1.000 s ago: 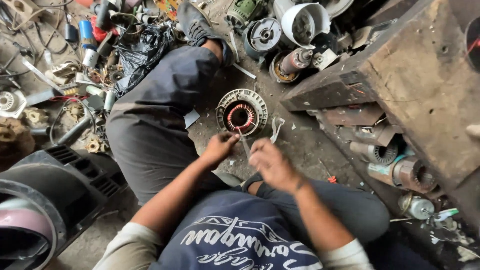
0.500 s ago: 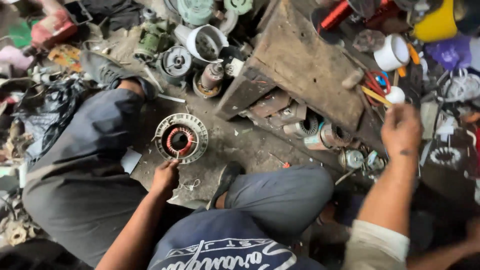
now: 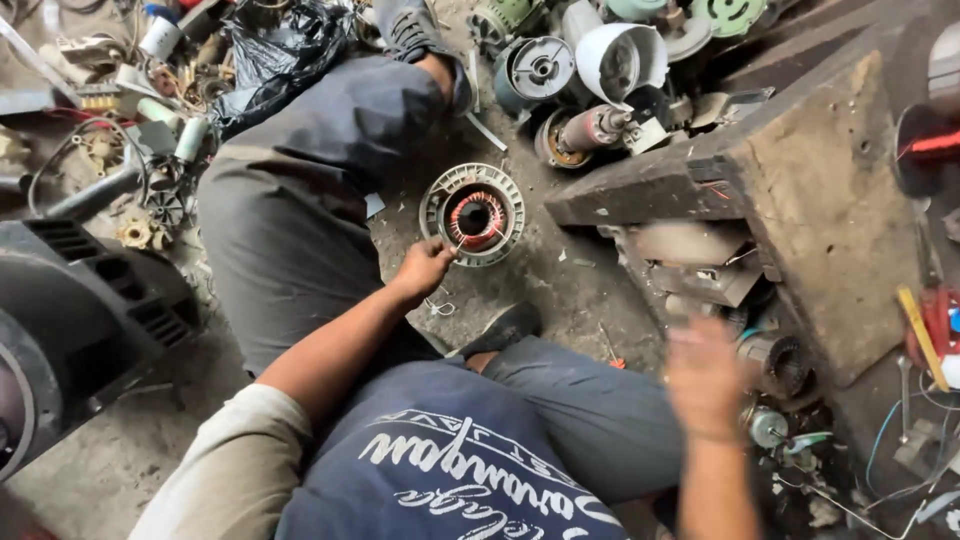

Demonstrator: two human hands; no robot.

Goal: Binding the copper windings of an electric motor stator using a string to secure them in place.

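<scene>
Far left: dark ribbed plastic housing (image 3: pixel 95 310) on the concrete floor (image 3: pixel 560 280); above it a heap of loose wires and small parts (image 3: pixel 120 110), well apart from the work.

Centre: round grey metal motor stator with copper-red winding (image 3: pixel 473 213) lies flat on the floor, between the outstretched trousered leg (image 3: pixel 300 180) and the slanted weathered wooden block (image 3: pixel 800 200). Left hand (image 3: pixel 423 268) touches its near rim; arm reaches forward, elbow bent, wrist low; fingers curled together, apparently pinching a thin wire end at the winding, though what they clamp is too small to confirm.

Step in hand, by judgement: working the winding lead while steadying the stator; the next move calls for a fine, steady pull or tuck without shifting the stator.

Right: right hand (image 3: pixel 705 375) raised over the knee, near a small ribbed motor part (image 3: pixel 775 362); motion-blurred; grip cannot be told; nothing visibly held.
</scene>
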